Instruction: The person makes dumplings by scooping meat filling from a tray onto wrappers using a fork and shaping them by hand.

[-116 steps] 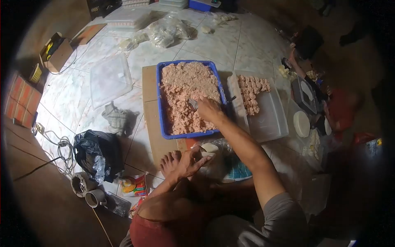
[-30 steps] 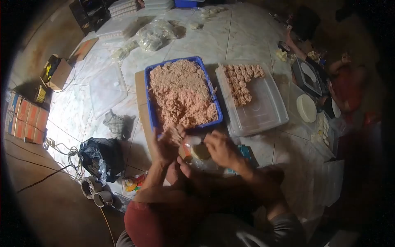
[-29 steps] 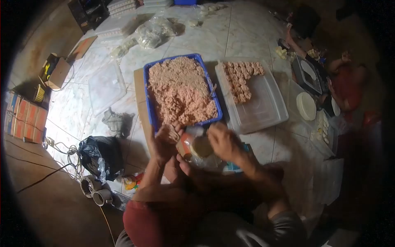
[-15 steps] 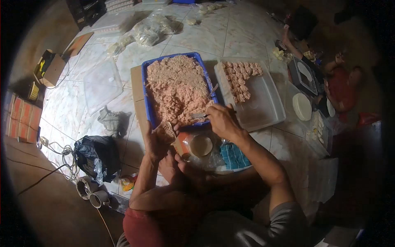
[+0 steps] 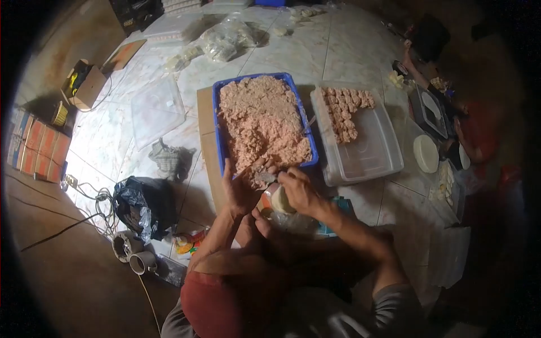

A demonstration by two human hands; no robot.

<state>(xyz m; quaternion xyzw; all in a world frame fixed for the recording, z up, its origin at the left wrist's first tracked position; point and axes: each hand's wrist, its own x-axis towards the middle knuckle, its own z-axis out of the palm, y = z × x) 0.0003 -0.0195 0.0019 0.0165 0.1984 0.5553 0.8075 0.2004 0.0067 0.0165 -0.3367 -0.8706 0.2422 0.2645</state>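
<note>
My left hand [image 5: 241, 188] is cupped, palm up, around a wrapper with minced meat [image 5: 259, 176] on it, partly hidden by the fingers. Pinched in my right hand [image 5: 301, 194] is a small metal spreader [image 5: 268, 177], its flat blade lying against the meat in the left palm. Just beyond both hands sits a blue tray [image 5: 316, 155] heaped with pink minced meat [image 5: 259, 112]. Below the right hand is a stack of round pale wrappers [image 5: 280, 200], partly covered by that hand.
A clear plastic box [image 5: 375, 163] at the right holds rows of filled dumplings [image 5: 341, 112]. A black plastic bag [image 5: 143, 205], a grey cloth [image 5: 169, 158] and a clear lid [image 5: 158, 112] lie left. Another person's arm [image 5: 414, 67] shows at far right.
My right hand has brought the spreader from the tray's near edge over to the left palm. My left hand has moved slightly toward it. The whole view has shifted a little.
</note>
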